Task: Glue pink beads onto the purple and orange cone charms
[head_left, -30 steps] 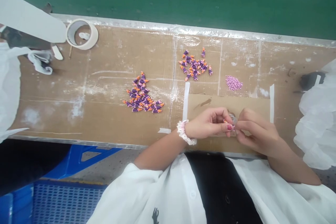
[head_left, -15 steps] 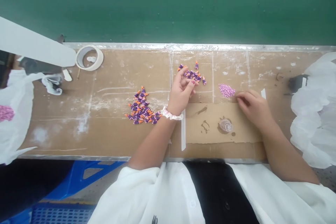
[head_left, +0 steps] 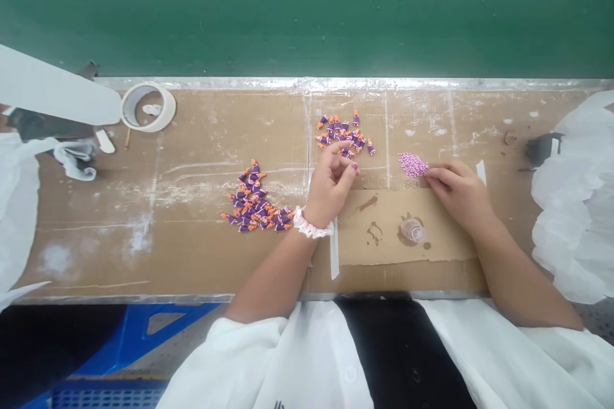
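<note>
My left hand (head_left: 332,184), with a white scrunchie (head_left: 311,223) at the wrist, is closed with its thumb against curled fingers; whatever it holds is too small to make out. Just beyond its fingertips lies a scattered group of small purple and orange figures (head_left: 330,131). A larger heap of the same figures (head_left: 256,204) lies left of my left forearm. My right hand (head_left: 458,192) pinches thumb and fingers together at the right edge of a small pile of pink beads (head_left: 412,165). Nothing between those fingertips can be made out.
A small clear cup (head_left: 413,230) stands on a cardboard piece (head_left: 446,252) with dark stains. A roll of masking tape (head_left: 165,108) lies at the back left. White plastic bags (head_left: 570,204) crowd the right end. A green surface (head_left: 307,13) lies beyond the table edge.
My left hand has drawn slightly toward me, uncovering more of the far figures. My right hand has moved a little left, to the edge of the bead pile. The view has shifted slightly.
</note>
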